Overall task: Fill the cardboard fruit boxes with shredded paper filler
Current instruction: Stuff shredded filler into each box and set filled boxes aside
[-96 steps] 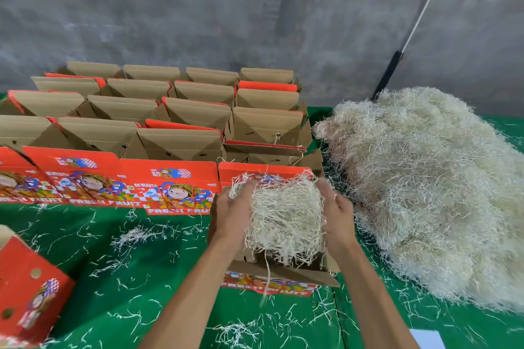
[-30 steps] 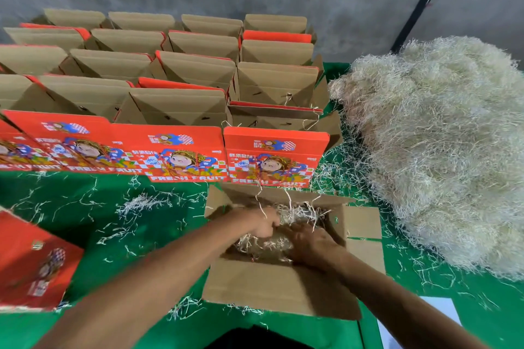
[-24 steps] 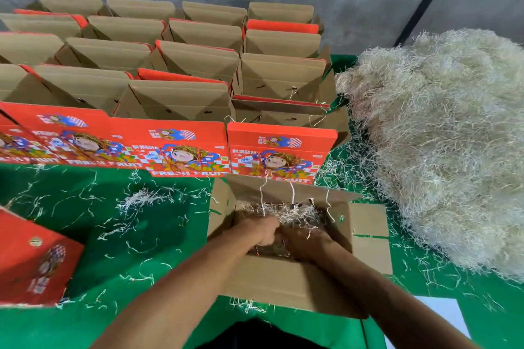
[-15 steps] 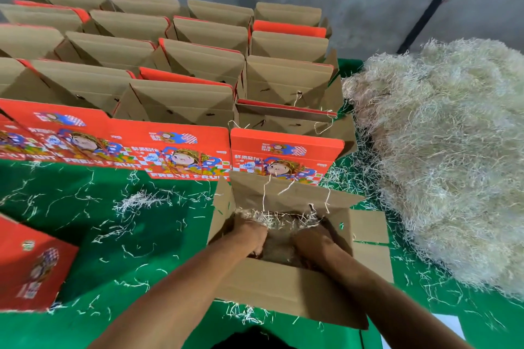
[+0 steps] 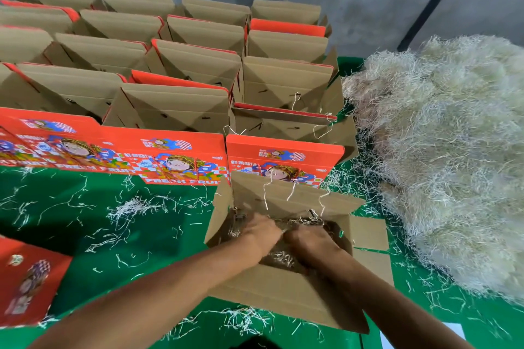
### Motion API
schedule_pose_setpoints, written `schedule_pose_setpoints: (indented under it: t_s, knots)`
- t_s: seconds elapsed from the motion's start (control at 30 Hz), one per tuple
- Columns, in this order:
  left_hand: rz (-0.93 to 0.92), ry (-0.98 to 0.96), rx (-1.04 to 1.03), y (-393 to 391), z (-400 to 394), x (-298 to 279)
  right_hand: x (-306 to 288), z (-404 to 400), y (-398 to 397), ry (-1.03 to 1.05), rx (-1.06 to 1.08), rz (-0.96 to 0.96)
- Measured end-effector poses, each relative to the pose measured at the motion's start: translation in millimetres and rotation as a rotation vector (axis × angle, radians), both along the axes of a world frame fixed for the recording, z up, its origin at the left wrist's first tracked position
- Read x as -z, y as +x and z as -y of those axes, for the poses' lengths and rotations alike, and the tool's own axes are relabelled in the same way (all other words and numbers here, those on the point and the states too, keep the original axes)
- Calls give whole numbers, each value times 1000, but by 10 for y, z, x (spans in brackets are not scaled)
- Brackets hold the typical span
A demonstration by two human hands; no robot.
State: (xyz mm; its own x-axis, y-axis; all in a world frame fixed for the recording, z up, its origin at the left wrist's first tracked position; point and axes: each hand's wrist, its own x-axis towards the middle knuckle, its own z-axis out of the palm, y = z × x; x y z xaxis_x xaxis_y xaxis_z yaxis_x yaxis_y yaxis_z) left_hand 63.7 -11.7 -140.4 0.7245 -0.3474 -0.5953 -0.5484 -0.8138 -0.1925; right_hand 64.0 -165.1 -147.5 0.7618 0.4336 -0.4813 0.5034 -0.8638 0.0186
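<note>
Pressing shredded paper beneath left hand and right hand, finger posture unclear, inside open box.

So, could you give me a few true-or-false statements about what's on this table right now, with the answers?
1. Both hands, left hand and right hand, are inside the open cardboard box. True.
2. The big pile of shredded paper lies left of that box. False: it lies to the right.
3. The tablecloth is green. True.
4. The rows of open boxes behind are heaped full of shreds. False: only stray strands show on them.
</note>
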Motion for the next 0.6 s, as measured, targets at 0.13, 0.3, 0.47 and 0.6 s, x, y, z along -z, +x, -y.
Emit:
schedule_pose_setpoints:
  t_s: [0.13,0.3,0.47,0.6]
  knots:
    - [-198,-54,-28,-30,-62,75,61,-159,-15,76,-40,-48]
    - [-305,-8,-174,-23,-242,236,194,-6,-25,-157,-9,-315]
    - [-341,141,-184,-20,-284,393,257,82,-40,-265,-41,-170]
    - [-308,204,-80,-34,-274,464,228,49,-101,-327,-54,-105]
